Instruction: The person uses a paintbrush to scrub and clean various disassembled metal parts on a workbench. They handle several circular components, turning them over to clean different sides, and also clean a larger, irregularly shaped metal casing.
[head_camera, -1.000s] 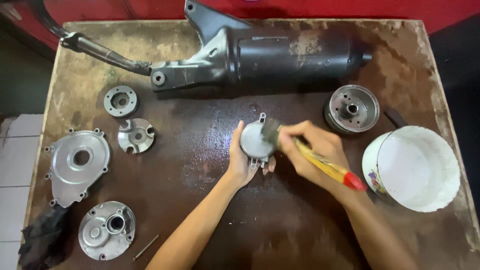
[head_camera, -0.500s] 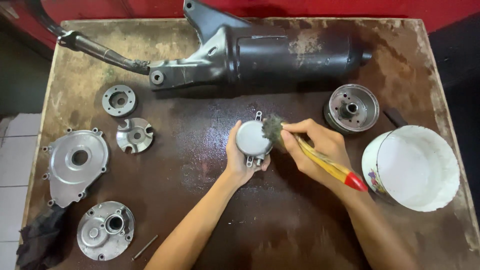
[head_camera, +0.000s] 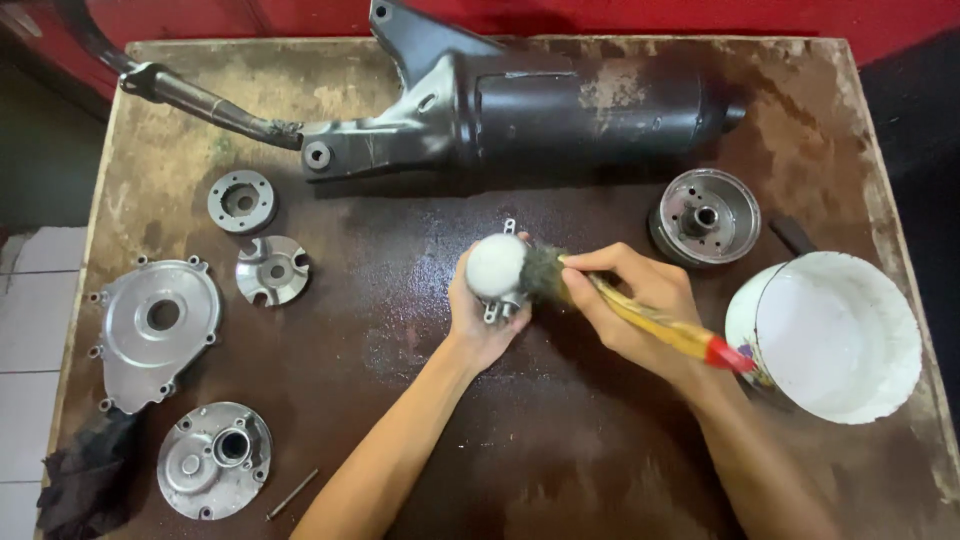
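Head view: the left hand (head_camera: 478, 315) has its fingers wrapped around a small round metal cover (head_camera: 497, 270), lifted over the middle of the bench (head_camera: 420, 440). The right hand (head_camera: 630, 300) grips a yellow-handled brush (head_camera: 640, 318), bristles touching the cover's right edge. A white bowl (head_camera: 835, 335) sits just right of those fingers.

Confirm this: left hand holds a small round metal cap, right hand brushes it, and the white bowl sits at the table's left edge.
Wrong on the bowl: the head view shows it at the table's right edge. The left hand does hold the cap, and the right hand does work the brush on it.
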